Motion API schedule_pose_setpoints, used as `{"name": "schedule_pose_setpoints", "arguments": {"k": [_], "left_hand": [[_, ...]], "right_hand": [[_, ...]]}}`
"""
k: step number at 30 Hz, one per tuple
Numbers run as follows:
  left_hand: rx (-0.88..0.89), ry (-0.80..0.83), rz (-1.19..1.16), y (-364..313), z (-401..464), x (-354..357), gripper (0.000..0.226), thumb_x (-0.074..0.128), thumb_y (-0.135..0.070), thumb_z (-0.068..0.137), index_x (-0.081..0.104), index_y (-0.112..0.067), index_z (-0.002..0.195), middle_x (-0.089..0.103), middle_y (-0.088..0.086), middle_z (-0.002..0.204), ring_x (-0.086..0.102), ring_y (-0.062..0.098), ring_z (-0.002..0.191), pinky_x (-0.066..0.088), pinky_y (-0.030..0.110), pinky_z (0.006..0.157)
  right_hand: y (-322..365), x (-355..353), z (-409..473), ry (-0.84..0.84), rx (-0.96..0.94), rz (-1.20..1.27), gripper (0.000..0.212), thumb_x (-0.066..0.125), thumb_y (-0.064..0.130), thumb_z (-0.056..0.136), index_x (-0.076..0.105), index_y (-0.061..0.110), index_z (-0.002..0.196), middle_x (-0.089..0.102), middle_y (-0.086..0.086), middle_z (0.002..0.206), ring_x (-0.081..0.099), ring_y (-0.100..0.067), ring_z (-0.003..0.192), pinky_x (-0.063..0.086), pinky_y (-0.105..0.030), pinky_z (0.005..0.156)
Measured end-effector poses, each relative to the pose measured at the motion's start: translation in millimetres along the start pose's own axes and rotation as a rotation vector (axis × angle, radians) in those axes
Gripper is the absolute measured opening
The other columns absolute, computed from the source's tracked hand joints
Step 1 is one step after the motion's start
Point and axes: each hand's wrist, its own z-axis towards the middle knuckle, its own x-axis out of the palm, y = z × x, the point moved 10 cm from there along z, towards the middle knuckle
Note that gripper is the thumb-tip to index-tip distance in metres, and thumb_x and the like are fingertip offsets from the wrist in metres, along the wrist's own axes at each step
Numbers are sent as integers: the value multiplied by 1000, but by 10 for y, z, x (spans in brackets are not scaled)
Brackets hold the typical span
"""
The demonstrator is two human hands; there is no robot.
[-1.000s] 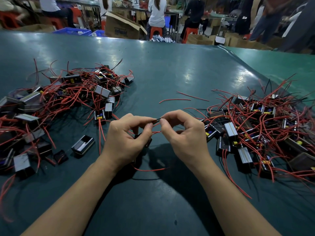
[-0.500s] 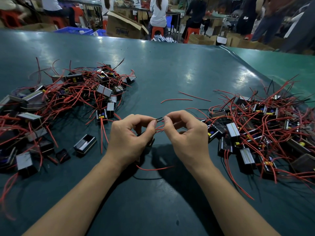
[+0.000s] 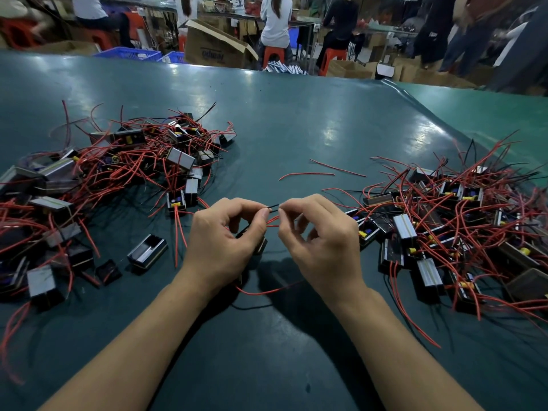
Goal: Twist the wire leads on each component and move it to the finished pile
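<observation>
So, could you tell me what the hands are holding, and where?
Both hands, left hand and right hand, pinch one component's wire leads near the tips.

Operator body in view: two bare forearms, no sleeves visible up to frame edge. Left hand [image 3: 221, 243] and right hand [image 3: 323, 241] ungloved (short trimmed nails), bare wrists and fingers throughout.

Beyond my dark green counter [image 3: 296, 120] I see cardboard boxes [image 3: 216, 46], red stools [image 3: 274, 53], blue crates [image 3: 127, 53] and, blurred, probably seated workers [image 3: 274, 22].
</observation>
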Motion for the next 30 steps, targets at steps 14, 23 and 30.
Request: {"name": "schedule_pose_setpoints", "arguments": {"k": [14,23,30], "left_hand": [[187,64,78,-160,-1,12,6,69,-13,82,76,-13,81,64,-14,69,46,4,62,37,16,64],[343,136,176,-305,-43,106,7,70,-8,82,77,-8,80,65,0,65,47,20,59,43,38,60],[351,148,205,-290,-43,131,8,70,-8,81,77,-8,80,65,0,64,45,19,58,44,42,59]], "right_hand": [[-495,226,-83,226,533,387,16,70,14,88,69,26,77,68,7,68,63,-12,62,52,-26,55],[-753,416,-355,299,997,569,32,59,7,83,56,17,54,42,0,47,38,-14,42,24,-15,36],[-260,172,-67,208,270,-182,25,64,20,83,49,15,65,44,9,57,41,-15,55,36,-33,56]]}}
